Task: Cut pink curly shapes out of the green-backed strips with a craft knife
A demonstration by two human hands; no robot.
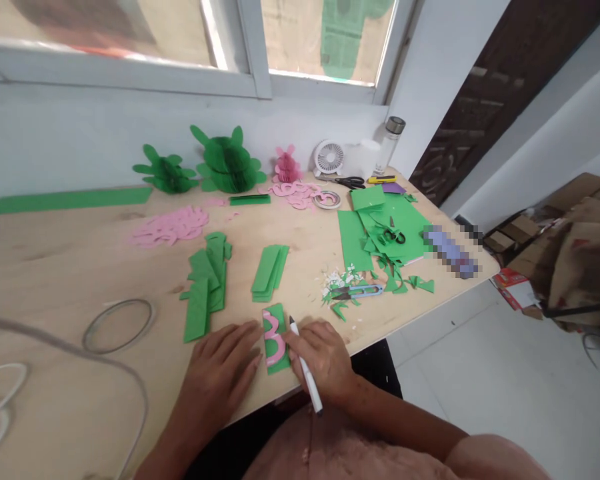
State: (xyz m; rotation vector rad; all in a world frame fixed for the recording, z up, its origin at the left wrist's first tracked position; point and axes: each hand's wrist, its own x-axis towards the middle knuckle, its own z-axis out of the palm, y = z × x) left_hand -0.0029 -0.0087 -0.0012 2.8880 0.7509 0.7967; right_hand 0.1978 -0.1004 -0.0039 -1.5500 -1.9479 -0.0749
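Observation:
Close to the table's front edge lies a small green paper strip (280,363) with a pink scalloped paper cutout (279,348) on top, its curves facing right. My left hand (223,367) rests flat on the table, fingers stretched out, fingertips at the strip's left edge. My right hand (327,357) holds a white marker (311,383), its dark tip pointing up and away from the paper, while a fingertip touches the cutout's right side. Beyond the strip sit a small stack of green paper strips (269,272) and a looser pile of folded green pieces (207,280).
Pink paper cutouts (175,225) lie mid-table. Blue thread snips (357,291) rest among scraps at the right. Green sheets (413,223) hold small scissors (395,235). Paper honeycomb figures (230,163), a fan (329,158) and a bottle (390,143) line the wall. A cable (80,350) crosses the left.

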